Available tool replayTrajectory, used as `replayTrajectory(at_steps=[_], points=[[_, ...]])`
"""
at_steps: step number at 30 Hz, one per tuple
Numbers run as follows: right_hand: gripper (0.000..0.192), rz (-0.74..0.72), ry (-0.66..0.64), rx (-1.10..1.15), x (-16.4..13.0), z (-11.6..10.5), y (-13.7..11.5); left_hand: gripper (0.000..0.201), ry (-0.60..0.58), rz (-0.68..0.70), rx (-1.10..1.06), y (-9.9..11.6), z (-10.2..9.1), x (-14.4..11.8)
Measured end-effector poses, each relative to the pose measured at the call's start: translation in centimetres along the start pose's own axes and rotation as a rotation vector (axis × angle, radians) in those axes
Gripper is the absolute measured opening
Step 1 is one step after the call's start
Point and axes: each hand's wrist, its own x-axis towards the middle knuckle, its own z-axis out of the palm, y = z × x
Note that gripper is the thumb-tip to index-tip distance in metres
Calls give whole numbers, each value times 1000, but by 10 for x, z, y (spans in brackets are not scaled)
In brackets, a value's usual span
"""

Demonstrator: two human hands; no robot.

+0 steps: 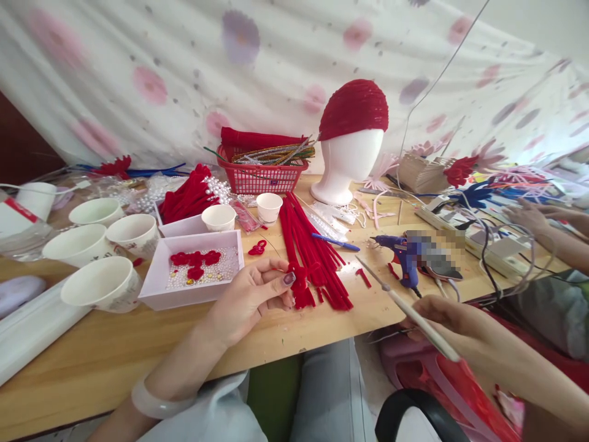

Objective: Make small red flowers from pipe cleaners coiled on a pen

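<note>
My left hand is closed, pinching a red fuzzy chenille-stem piece with looped shapes between thumb and fingers. It is held just above the table's front edge. My right hand is curled at the right, past the edge. Across it runs a long thin tool with a narrow metal tip, a pale shaft and a red rear part; its exact kind I cannot make out. The tip points up and left. Behind the left hand lies a bundle of red chenille stems with a blue pen on it.
A white box holds red flowers and beads. Paper cups stand left. A foam head with a red cap and a red basket stand behind. A blue glue gun and power strip lie right, near another person's hands.
</note>
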Motion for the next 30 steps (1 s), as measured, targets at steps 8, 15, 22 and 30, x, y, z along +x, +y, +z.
replayTrajectory(at_steps=[8, 15, 22, 30], points=[[38, -178, -215, 651, -18, 59, -29, 18, -114, 278, 176, -3, -1, -2], [85, -455, -289, 447, -11, 90, -45, 7, -140, 636, 581, 5, 0, -9], [90, -394, -210, 40, -16, 81, -57, 6, -179, 775, 888, 5, 7, -14], [85, -493, -186, -53, -8, 82, -68, 20, -161, 876, 1067, 5, 3, -18]])
